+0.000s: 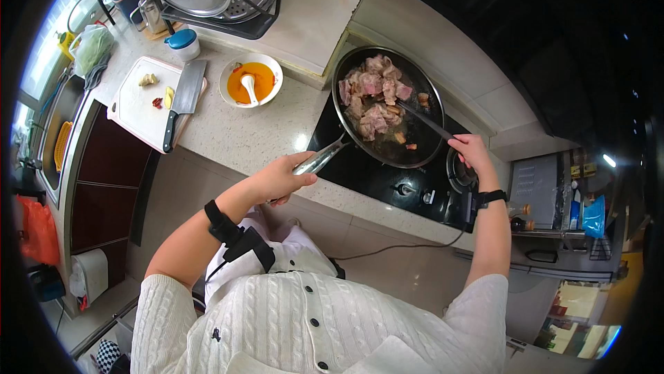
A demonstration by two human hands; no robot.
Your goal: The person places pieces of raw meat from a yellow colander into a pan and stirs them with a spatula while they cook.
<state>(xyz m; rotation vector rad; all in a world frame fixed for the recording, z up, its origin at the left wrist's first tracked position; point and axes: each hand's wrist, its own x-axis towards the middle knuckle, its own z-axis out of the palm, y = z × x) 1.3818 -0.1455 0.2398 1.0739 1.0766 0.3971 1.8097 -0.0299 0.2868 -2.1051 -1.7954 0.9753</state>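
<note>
A dark wok with a steel rim sits on the black gas cooktop. My left hand grips its shiny metal handle. In my right hand is a dark-handled spatula, slanting down into the wok. Its blade is hidden under chunks of pale pink meat, partly browned, heaped on the wok's left side. A few small browned pieces lie apart from the heap, in what looks like oil.
Left of the cooktop, a white bowl holds orange liquid and a white spoon. Further left, a cleaver lies on a cutting board beside ginger. A cable hangs below the counter; the range hood overhangs the right.
</note>
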